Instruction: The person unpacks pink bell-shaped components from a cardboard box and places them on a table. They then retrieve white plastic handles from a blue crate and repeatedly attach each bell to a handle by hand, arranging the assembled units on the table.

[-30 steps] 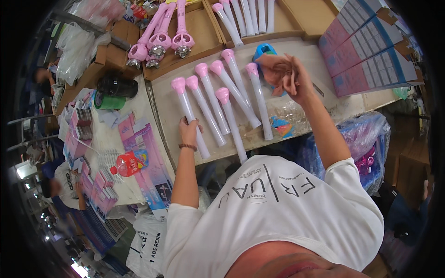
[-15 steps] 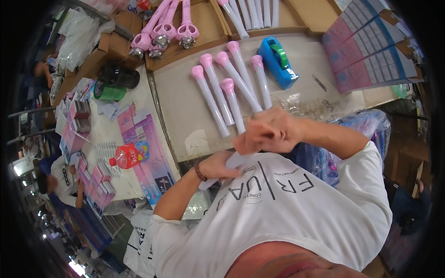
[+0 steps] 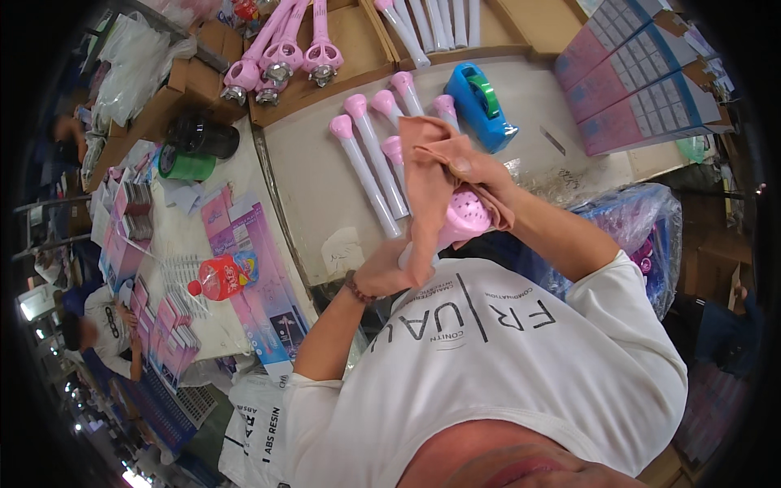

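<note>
In front of my chest, my left hand (image 3: 384, 272) is closed around the white tube of a toy wand. The wand's pink head (image 3: 468, 213), dotted with small holes, points up to the right. My right hand (image 3: 486, 173) grips a brownish-orange cloth (image 3: 429, 167), which hangs down over part of the wand and touches its pink head. Just beyond my hands, several white tubes with pink caps (image 3: 362, 167) lie side by side on the table (image 3: 301, 163). The cloth and my hands hide some of them.
A blue tape dispenser (image 3: 480, 106) stands right of the tubes. Pink wands with silvery ends (image 3: 281, 61) and more white tubes (image 3: 443, 24) lie in cardboard trays behind. Printed boxes (image 3: 634, 89) are stacked at right. A red bottle (image 3: 218, 278) lies on the left table.
My right hand has raised and spread the cloth. The wand's pink head now shows between my hands, where before it was hidden or blurred. My left hand has moved slightly up.
</note>
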The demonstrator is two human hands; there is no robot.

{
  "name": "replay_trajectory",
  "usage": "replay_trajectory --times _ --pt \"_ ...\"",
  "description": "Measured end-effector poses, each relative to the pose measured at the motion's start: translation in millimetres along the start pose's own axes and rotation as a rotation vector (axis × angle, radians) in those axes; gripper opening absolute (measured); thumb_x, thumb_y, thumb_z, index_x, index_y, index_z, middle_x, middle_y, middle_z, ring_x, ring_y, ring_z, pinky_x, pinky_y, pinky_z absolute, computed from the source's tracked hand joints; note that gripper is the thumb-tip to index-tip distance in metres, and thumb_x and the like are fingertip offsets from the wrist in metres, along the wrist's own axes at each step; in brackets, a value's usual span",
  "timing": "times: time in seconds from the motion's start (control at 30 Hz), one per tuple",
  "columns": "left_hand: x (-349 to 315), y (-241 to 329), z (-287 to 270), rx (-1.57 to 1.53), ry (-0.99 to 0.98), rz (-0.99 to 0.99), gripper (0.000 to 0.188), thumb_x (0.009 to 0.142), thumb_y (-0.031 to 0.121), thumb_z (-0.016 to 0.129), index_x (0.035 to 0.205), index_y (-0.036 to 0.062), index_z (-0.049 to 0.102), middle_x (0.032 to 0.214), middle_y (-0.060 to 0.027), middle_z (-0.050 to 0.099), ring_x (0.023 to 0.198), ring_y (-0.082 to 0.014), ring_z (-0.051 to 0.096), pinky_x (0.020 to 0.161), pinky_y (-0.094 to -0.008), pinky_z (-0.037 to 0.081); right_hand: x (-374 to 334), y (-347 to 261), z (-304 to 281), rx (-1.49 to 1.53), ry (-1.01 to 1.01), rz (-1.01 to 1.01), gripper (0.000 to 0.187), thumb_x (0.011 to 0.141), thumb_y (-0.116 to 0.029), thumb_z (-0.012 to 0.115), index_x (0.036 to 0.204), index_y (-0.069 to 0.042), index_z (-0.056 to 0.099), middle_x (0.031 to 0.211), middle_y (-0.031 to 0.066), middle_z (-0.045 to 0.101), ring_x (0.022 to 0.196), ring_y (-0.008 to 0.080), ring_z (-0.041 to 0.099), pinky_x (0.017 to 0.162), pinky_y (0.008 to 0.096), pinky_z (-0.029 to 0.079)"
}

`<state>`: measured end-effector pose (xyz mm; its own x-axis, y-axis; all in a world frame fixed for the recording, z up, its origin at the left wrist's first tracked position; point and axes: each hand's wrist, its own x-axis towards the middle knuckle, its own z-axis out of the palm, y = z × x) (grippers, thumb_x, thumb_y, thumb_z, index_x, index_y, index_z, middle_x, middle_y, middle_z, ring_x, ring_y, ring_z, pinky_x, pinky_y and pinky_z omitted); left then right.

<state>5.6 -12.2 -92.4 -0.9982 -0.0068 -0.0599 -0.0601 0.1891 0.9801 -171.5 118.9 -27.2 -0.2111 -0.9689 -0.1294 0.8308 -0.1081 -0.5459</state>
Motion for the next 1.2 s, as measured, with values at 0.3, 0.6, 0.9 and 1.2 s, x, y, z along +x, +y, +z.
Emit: replay_trajectory --times 0.3,0.6,0.9,1.2 --pt "23.7 -50.0 -5.2 0.477 0.326 -0.17 0.02 0.074 0.021 0.07 0.082 0.0057 0.06 0.072 -0.0174 0.063 0.074 -0.0373 0.062 0.063 -0.0438 0.05 19.8 7.4 3.6 -0.513 0.242 -0.307 0.034 0.098 -0.03 0.044 0.105 0.0 0.057 0.087 0.0049 0.06 0.073 0.0123 0.057 0.066 0.023 0.046" --pt "34.5 -15.9 30.4 -0.071 0.192 -0.087 0.038 0.077 0.024 0.072 0.103 0.0005 0.056 0.065 -0.0085 0.06 0.056 -0.0228 0.061 0.055 -0.035 0.049 35.5 -12.2 16.1 -0.057 0.459 -0.654 0.033 0.091 -0.038 0.049 0.096 -0.006 0.056 0.084 0.008 0.059 0.077 0.0185 0.059 0.069 0.0293 0.049" --pt "49.1 -39.5 27.6 0.35 0.531 -0.182 0.03 0.078 0.025 0.072 0.086 -0.0006 0.057 0.07 -0.0235 0.062 0.069 -0.0408 0.062 0.06 -0.0431 0.05 36.4 2.4 -2.3 -0.459 0.466 -0.826 0.052 0.09 -0.053 0.054 0.112 -0.007 0.047 0.081 0.0076 0.061 0.057 0.0134 0.059 0.048 0.0241 0.047" --pt "26.1 1.2 60.4 0.319 0.405 -0.166 0.056 0.08 0.033 0.071 0.115 -0.0028 0.046 0.091 -0.0273 0.062 0.082 -0.0453 0.062 0.068 -0.0487 0.049 33.3 -3.0 13.2 -0.443 0.547 -0.756 0.049 0.082 -0.043 0.068 0.107 -0.005 0.05 0.076 0.0074 0.06 0.051 0.0121 0.056 0.046 0.0243 0.045"
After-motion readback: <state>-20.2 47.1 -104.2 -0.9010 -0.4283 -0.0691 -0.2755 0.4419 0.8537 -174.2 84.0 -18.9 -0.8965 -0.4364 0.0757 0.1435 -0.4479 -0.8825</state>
